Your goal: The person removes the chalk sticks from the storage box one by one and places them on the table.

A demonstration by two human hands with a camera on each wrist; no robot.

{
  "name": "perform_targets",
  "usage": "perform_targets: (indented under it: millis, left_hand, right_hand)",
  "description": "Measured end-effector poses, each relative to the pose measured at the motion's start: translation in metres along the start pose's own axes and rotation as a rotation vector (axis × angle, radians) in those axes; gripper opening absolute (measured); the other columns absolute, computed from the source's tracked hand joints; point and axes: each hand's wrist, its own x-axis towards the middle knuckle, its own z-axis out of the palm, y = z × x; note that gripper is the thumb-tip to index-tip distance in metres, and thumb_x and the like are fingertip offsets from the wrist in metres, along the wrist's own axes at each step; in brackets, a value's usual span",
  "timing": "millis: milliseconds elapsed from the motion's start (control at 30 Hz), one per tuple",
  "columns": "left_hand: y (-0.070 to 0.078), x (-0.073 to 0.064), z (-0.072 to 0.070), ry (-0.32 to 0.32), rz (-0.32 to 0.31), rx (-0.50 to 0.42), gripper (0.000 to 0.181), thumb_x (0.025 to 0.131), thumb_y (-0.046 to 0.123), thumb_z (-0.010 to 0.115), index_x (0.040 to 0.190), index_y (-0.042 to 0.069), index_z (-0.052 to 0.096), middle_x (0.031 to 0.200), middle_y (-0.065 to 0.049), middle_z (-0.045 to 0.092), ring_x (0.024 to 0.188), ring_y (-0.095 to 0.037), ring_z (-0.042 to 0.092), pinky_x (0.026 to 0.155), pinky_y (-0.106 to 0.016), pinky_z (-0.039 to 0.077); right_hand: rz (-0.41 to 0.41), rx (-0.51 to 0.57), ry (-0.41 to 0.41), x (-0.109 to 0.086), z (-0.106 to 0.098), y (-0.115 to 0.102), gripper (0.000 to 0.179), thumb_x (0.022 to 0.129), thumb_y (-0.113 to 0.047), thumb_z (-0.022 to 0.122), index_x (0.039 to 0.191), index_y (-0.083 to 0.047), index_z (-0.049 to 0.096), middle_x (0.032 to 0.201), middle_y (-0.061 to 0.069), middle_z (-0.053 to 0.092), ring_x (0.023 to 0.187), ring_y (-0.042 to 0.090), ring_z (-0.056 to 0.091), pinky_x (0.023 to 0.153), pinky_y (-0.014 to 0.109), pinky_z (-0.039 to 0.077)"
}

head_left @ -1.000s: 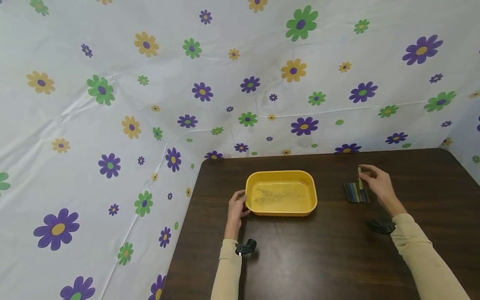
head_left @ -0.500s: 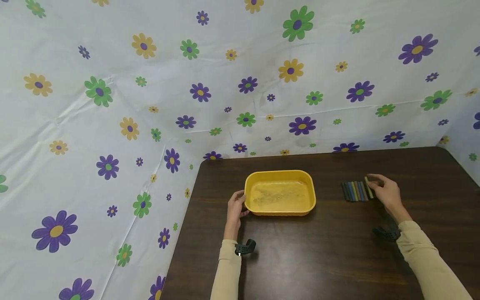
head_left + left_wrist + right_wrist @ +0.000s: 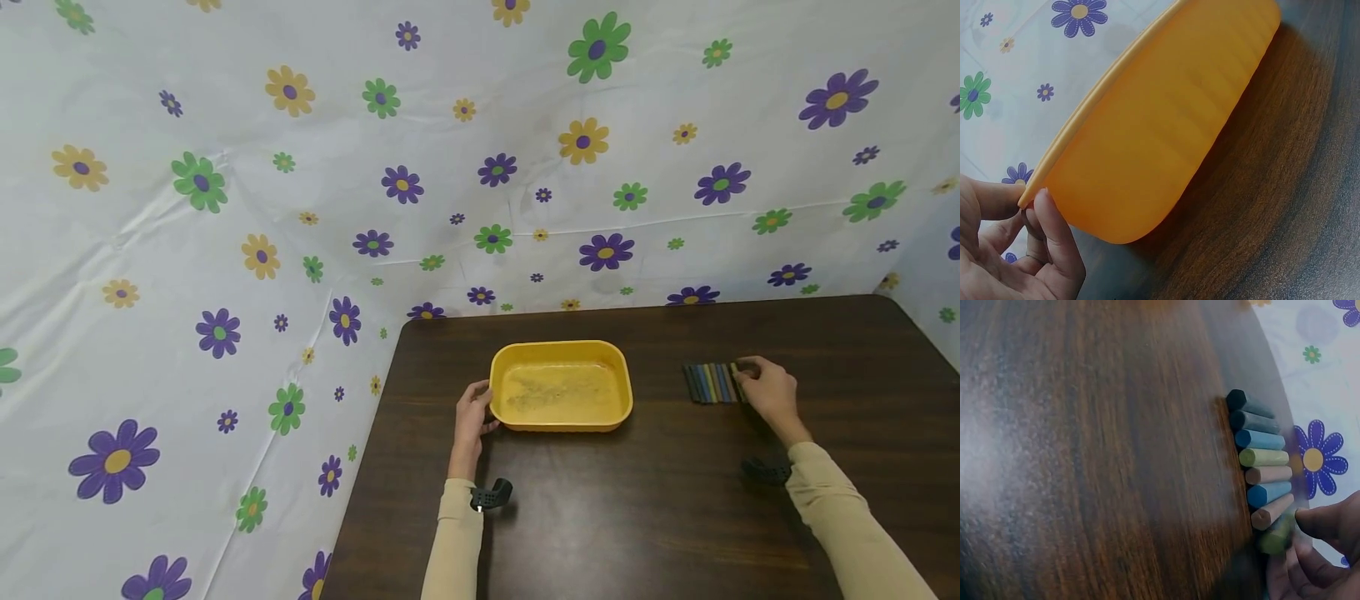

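Observation:
My left hand [image 3: 471, 417] pinches the left rim of a yellow plastic tub [image 3: 561, 427]. In the left wrist view, thumb and fingers are closed over the rim at the corner of the tub's wall [image 3: 1147, 137]. My right hand [image 3: 772, 396] pinches a yellow-green chalk stick [image 3: 1275, 539] at the right end of a row of chalk sticks. That row, seen side by side in the right wrist view, has a black stick [image 3: 1250, 404], a light green stick [image 3: 1264, 457], a blue stick [image 3: 1269, 494] and a peach stick [image 3: 1272, 511] among others. The held stick lies right beside the peach one.
The dark wooden table [image 3: 600, 517] carries the tub and the chalk row, with a gap between them. A white flowered cloth [image 3: 450, 150] hangs behind the table and along its left side.
My right hand has brought the yellow-green chalk stick from above the row, out to its right, then in against its right end. My left hand stays on the tub.

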Motion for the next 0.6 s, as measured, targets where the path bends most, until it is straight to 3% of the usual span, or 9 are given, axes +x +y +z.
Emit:
perform_targets:
  millis: [233, 400, 500, 600]
  left_hand:
    - [0.001, -0.003, 0.003, 0.001, 0.025, 0.001, 0.036, 0.107, 0.021, 0.058, 0.137, 0.002, 0.062, 0.111, -0.022, 0.060, 0.076, -0.018, 0.061, 0.057, -0.022, 0.052]
    - [-0.003, -0.006, 0.005, 0.037, 0.069, 0.014, 0.038, 0.107, 0.024, 0.057, 0.136, -0.001, 0.061, 0.108, -0.021, 0.058, 0.077, -0.019, 0.059, 0.057, -0.023, 0.052]
    - [-0.007, -0.008, 0.007, 0.083, 0.139, 0.084, 0.036, 0.109, 0.026, 0.055, 0.135, 0.001, 0.063, 0.109, -0.022, 0.060, 0.078, -0.023, 0.060, 0.059, -0.026, 0.054]
    - [-0.009, -0.011, 0.013, 0.156, 0.286, 0.271, 0.035, 0.110, 0.026, 0.053, 0.134, 0.003, 0.065, 0.114, -0.021, 0.062, 0.088, -0.030, 0.063, 0.071, -0.039, 0.057]
  right_hand:
    - [-0.006, 0.016, 0.015, -0.001, 0.001, -0.002, 0.031, 0.100, -0.002, 0.059, 0.124, 0.017, 0.059, 0.102, 0.038, 0.067, 0.098, 0.058, 0.058, 0.104, 0.074, 0.025]
    - [0.023, 0.044, 0.020, -0.010, 0.001, -0.006, 0.034, 0.103, -0.005, 0.056, 0.128, 0.018, 0.057, 0.110, 0.040, 0.064, 0.102, 0.058, 0.057, 0.105, 0.074, 0.024]
    - [0.082, 0.068, 0.024, -0.016, 0.001, -0.013, 0.039, 0.105, -0.011, 0.053, 0.133, 0.016, 0.055, 0.118, 0.041, 0.061, 0.105, 0.056, 0.056, 0.103, 0.071, 0.029]
    - [0.117, 0.074, 0.012, -0.020, 0.000, -0.022, 0.046, 0.108, -0.018, 0.049, 0.138, 0.016, 0.051, 0.125, 0.042, 0.056, 0.111, 0.057, 0.053, 0.098, 0.070, 0.034]
